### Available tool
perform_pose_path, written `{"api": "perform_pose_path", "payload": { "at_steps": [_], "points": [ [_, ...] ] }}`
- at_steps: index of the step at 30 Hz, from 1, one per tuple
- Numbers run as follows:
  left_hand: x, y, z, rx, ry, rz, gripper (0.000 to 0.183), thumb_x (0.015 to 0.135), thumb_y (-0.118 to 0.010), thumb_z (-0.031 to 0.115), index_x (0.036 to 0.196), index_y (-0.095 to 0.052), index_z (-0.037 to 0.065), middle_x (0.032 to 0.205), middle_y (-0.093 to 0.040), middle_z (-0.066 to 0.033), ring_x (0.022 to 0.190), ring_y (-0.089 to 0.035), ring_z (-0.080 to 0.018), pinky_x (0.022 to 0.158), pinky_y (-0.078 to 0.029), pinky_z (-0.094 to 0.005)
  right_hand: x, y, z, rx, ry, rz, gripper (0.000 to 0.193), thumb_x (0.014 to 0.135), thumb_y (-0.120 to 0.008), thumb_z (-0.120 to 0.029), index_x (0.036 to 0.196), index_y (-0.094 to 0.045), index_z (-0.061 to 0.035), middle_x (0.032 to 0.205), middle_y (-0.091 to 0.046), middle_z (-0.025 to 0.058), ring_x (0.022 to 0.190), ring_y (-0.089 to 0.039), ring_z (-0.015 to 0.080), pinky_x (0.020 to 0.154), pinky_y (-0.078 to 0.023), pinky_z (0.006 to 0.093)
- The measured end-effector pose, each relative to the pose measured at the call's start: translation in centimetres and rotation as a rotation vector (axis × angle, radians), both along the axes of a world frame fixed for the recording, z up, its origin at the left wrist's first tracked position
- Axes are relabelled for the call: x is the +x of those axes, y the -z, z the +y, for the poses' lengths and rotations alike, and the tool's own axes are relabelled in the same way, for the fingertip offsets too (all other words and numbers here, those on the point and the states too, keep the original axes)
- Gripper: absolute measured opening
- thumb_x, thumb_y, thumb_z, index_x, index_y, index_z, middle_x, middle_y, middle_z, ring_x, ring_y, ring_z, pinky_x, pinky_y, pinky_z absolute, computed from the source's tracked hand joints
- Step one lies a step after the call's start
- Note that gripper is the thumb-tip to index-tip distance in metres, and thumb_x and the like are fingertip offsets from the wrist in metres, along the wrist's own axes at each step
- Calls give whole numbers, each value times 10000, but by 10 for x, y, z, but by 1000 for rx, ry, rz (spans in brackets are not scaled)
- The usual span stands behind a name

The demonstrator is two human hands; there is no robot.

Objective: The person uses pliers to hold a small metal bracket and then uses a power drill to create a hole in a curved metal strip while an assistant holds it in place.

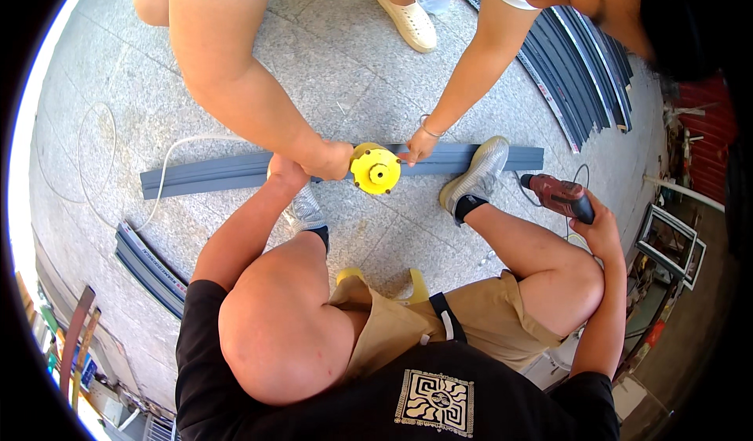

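A long grey plastic profile [212,173] lies across the stone floor in front of me. My left hand [286,171] is closed on it near its middle, right beside another person's hand [333,160]. That hand holds a round yellow tool [375,169] against the profile. The same person's other hand [420,146] presses on the profile just to the right of it. My right hand [590,220] grips a red power drill [558,194] low over the floor at the right, apart from the profile. Both of my grey sneakers, the right one [477,176] and the left one [307,209], stand on or against the profile.
A stack of grey profiles [580,72] lies at the upper right, and more profiles [149,268] at the left. A white cable [169,166] loops over the floor. I sit on a yellow stool [416,288]. Window frames [667,237] lean at the right.
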State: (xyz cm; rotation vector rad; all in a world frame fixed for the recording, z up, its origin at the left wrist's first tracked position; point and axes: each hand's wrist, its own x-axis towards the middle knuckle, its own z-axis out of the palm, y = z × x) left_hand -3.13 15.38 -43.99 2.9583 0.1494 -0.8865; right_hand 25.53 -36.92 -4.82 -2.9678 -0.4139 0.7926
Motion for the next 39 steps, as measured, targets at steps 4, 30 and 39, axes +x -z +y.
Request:
{"api": "perform_pose_path", "payload": {
  "at_steps": [4, 30, 39],
  "points": [
    [2, -5, -2, 20, -13, -4, 598, 1115, -474, 385, 1682, -358, 233, 1729, -386, -48, 1612, -321, -301, 1322, -225, -542, -3, -1, 0, 23, 0, 3, 793, 759, -857, -71, 1511, -606, -59, 1168, -767, 228, 1100, -748, 360, 998, -550, 410],
    [-173, -165, -8, -256, -825, 219, 346, 987, -578, 154, 1314, -628, 54, 1228, -685, -228, 1166, -688, -447, 976, -559, -554, -12, -7, -17, 262, -99, -88, 783, 724, -856, -50, 1476, -641, -96, 1079, -765, 265, 1020, -760, 421, 945, -563, 436],
    [-243, -183, -9, -380, -1075, 283, 326, 936, -630, 189, 1227, -670, 47, 1135, -711, -233, 1111, -699, -439, 972, -558, -525, -31, -26, -18, 346, -150, -178, 739, 733, -840, -75, 1447, -666, -150, 1102, -773, 222, 1025, -736, 431, 908, -562, 466]
  ]
}}
